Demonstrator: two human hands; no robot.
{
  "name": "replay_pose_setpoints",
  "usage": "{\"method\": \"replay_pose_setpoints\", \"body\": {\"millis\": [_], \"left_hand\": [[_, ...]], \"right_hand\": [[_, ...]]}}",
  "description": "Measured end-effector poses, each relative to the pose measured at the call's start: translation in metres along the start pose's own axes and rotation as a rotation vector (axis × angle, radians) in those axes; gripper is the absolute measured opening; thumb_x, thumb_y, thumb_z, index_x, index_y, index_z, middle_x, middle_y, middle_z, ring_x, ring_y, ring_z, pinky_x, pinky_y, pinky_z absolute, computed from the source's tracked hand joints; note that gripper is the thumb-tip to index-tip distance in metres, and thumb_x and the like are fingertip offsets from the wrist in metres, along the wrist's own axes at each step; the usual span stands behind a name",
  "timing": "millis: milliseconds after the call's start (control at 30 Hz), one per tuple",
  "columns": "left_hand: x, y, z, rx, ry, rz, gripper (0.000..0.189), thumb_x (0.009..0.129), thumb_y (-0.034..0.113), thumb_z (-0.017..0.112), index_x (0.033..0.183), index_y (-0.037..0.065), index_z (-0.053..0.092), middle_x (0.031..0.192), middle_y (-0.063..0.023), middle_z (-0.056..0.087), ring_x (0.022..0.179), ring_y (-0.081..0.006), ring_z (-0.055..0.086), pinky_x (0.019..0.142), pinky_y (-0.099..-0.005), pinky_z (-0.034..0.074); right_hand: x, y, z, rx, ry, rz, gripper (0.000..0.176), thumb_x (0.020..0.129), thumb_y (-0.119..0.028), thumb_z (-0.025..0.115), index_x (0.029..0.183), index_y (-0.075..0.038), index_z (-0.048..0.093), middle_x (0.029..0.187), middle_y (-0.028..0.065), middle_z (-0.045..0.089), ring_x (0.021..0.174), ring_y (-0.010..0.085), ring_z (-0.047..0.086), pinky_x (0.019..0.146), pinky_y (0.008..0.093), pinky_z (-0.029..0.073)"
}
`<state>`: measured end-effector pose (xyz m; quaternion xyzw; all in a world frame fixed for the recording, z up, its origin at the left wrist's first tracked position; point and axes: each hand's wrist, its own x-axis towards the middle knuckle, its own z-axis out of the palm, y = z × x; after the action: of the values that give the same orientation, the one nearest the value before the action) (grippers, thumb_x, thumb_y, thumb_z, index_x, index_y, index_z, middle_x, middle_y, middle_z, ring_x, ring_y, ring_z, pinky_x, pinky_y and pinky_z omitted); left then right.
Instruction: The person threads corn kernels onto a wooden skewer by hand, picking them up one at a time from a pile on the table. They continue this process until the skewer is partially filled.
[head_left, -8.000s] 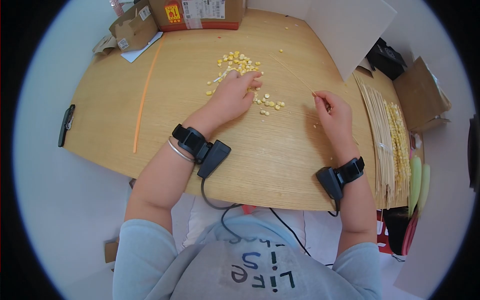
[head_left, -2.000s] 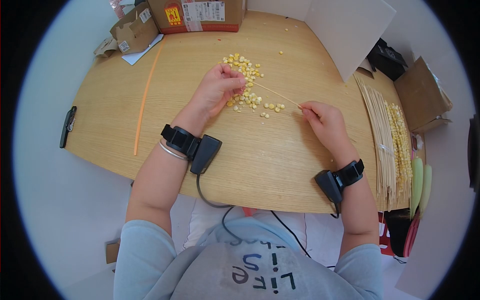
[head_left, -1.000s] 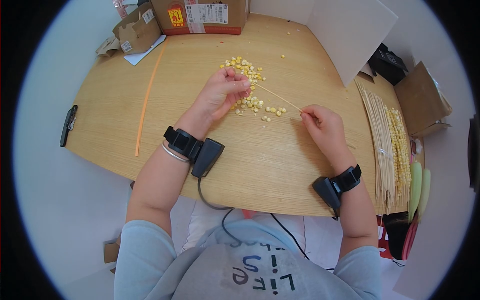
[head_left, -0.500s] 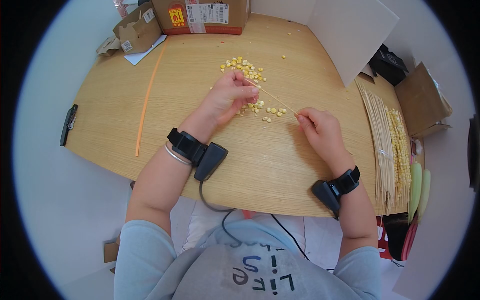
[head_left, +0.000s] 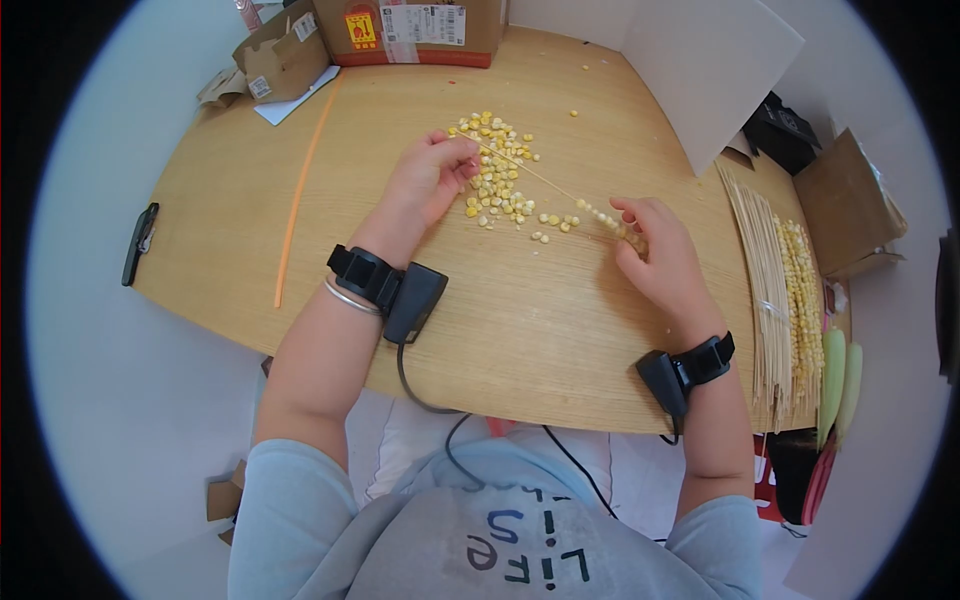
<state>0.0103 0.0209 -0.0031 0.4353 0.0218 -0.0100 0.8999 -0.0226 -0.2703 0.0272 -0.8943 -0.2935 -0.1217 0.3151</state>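
Note:
A thin bamboo skewer slants across the table between my hands. My left hand is closed, pinching the skewer near its far left end between thumb and fingers. A row of corn kernels is threaded on the skewer's right part. Around that kernel-covered end curls my right hand, its thumb and index finger somewhat parted with kernels showing between them; the other fingers are partly hidden. Beneath the skewer and beside my left hand lies a loose pile of yellow corn kernels.
On the right lie a bundle of bare skewers, kernel-filled skewers and green corn husks. A cardboard box stands at the back, a white panel at back right. An orange strip runs along the left.
My right hand has loosened and shifted slightly right and down, so the threaded kernels now show. My left hand has moved a little left and up, uncovering more of the pile.

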Motion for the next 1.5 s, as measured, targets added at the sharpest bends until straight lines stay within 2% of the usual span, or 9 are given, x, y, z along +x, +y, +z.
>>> {"method": "replay_pose_setpoints", "body": {"millis": [67,233,333,700,767,933,1167,1267,1500], "left_hand": [[0.003,0.002,-0.005,-0.051,0.123,0.05,0.021,0.079,-0.005,0.063,0.087,0.007,0.047,0.082,-0.0089,0.058,0.076,-0.0175,0.057,0.068,-0.0285,0.049],[0.007,0.004,-0.014,-0.042,0.147,0.063,0.018,0.079,-0.005,0.063,0.081,0.006,0.05,0.081,-0.0082,0.057,0.075,-0.0176,0.056,0.068,-0.029,0.048],[0.007,0.004,-0.015,-0.048,0.134,0.07,0.018,0.079,-0.005,0.063,0.08,0.007,0.049,0.081,-0.0081,0.057,0.075,-0.0176,0.056,0.068,-0.0291,0.047],[0.002,0.003,-0.003,-0.061,0.094,0.054,0.021,0.08,-0.005,0.063,0.082,0.007,0.046,0.084,-0.0092,0.057,0.078,-0.0185,0.056,0.07,-0.0295,0.049],[0.002,0.0,-0.001,-0.052,0.045,0.028,0.026,0.078,-0.007,0.064,0.085,0.007,0.043,0.083,-0.0116,0.059,0.076,-0.0221,0.061,0.068,-0.0314,0.052],[-0.005,-0.008,0.012,0.03,-0.045,-0.035,0.025,0.079,-0.005,0.064,0.09,0.005,0.044,0.083,-0.0108,0.059,0.074,-0.0204,0.06,0.068,-0.0305,0.051],[-0.014,-0.014,0.027,0.101,-0.161,-0.144,0.026,0.078,-0.003,0.066,0.095,0.002,0.047,0.086,-0.0111,0.059,0.075,-0.0193,0.06,0.067,-0.0298,0.051],[-0.018,-0.014,0.029,0.138,-0.153,-0.124,0.022,0.08,0.001,0.067,0.096,0.003,0.052,0.084,-0.0075,0.06,0.075,-0.0159,0.059,0.068,-0.0278,0.05],[-0.015,-0.01,0.025,0.075,-0.081,-0.106,0.013,0.084,0.006,0.063,0.092,0.007,0.052,0.083,-0.0081,0.061,0.075,-0.0158,0.059,0.067,-0.0258,0.049]], "right_hand": [[-0.001,0.006,0.002,-0.042,-0.026,-0.01,0.031,0.075,-0.008,0.057,0.105,-0.003,0.059,0.093,0.0144,0.059,0.086,0.0291,0.059,0.074,0.0382,0.048],[-0.002,0.012,0.007,-0.012,-0.036,0.214,0.023,0.072,0.002,0.054,0.095,-0.002,0.057,0.091,0.0147,0.059,0.084,0.0298,0.059,0.073,0.0383,0.048],[-0.003,0.02,0.009,-0.09,-0.023,0.239,0.02,0.073,0.004,0.055,0.092,-0.002,0.058,0.087,0.0148,0.059,0.083,0.0293,0.059,0.073,0.0371,0.049],[-0.002,0.017,0.008,0.003,-0.002,0.217,0.022,0.077,0.003,0.059,0.098,-0.003,0.059,0.078,0.0107,0.057,0.076,0.0265,0.056,0.069,0.0365,0.047],[-0.002,0.015,0.009,0.038,-0.004,0.211,0.024,0.077,0.004,0.06,0.099,-0.003,0.058,0.077,0.0103,0.056,0.074,0.0259,0.056,0.069,0.0361,0.047],[-0.002,0.007,0.01,0.106,0.018,0.072,0.027,0.076,0.005,0.061,0.101,-0.004,0.057,0.077,0.0088,0.056,0.075,0.0246,0.055,0.069,0.0351,0.047],[-0.001,0.0,0.012,0.143,-0.003,0.03,0.028,0.076,0.006,0.06,0.102,-0.005,0.057,0.08,0.0085,0.055,0.075,0.0234,0.055,0.069,0.0339,0.047],[-0.002,0.002,0.014,0.172,-0.005,0.029,0.029,0.076,0.006,0.06,0.103,-0.005,0.057,0.08,0.0086,0.055,0.075,0.0235,0.055,0.069,0.0342,0.047],[0.0,0.018,0.012,-0.006,0.04,0.011,0.03,0.075,0.007,0.057,0.103,-0.005,0.059,0.082,0.0096,0.056,0.079,0.0255,0.056,0.071,0.0348,0.046]]}}
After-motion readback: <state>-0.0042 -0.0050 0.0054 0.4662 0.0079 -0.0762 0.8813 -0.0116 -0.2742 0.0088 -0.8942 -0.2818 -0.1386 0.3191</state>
